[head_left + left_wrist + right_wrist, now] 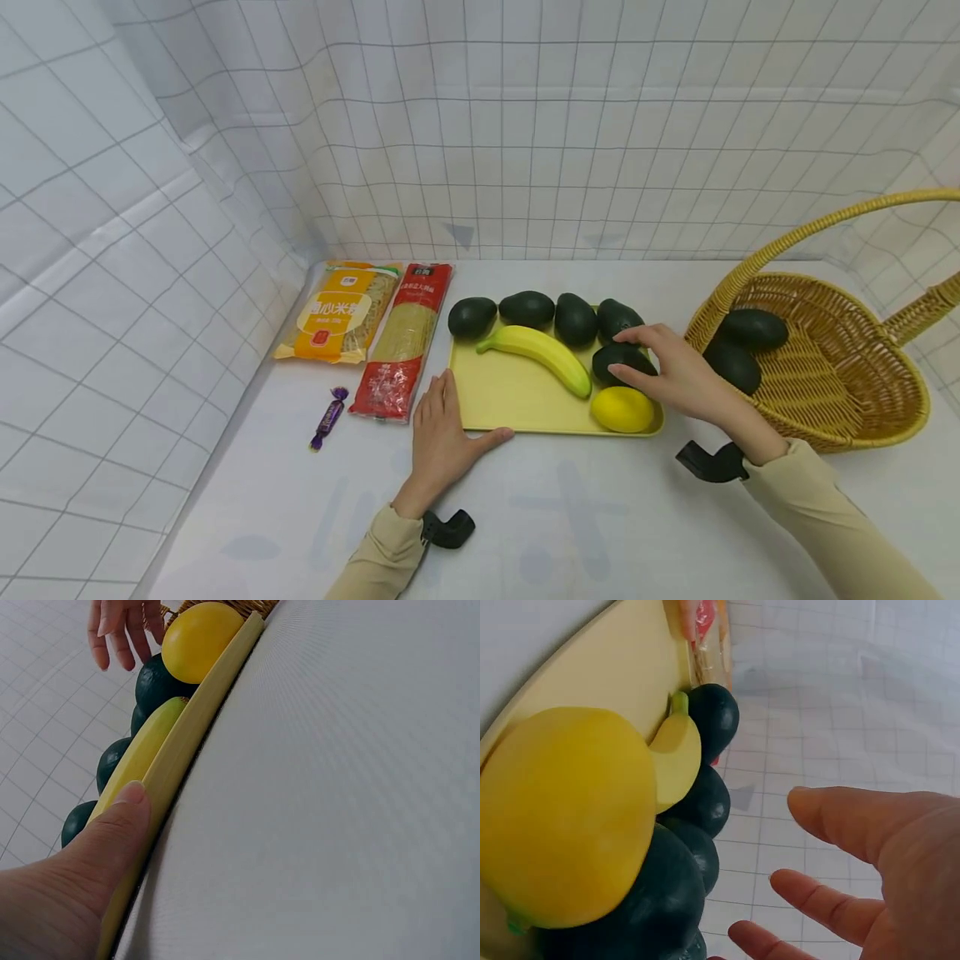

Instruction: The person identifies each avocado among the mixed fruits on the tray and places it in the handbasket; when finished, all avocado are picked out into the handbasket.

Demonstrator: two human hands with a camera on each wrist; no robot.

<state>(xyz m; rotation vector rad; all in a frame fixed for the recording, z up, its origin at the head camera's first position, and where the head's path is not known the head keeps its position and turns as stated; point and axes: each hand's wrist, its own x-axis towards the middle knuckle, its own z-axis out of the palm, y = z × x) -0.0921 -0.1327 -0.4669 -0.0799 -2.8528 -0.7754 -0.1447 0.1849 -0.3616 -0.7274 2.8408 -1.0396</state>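
A yellow tray holds a banana, a lemon and several dark green avocados, one avocado lying just behind the lemon. My left hand rests at the tray's front left corner, fingers straight along its side. In the left wrist view, the thumb touches the front rim. My right hand hovers over the tray's right end, near that avocado. The right wrist view shows its thumb and fingers spread apart with nothing between them.
At the right stands a woven basket with a tall handle and two avocados inside. Left of the tray lie a red noodle package, an orange noodle package and a purple wrapped candy. Grid-patterned cloth walls surround the table.
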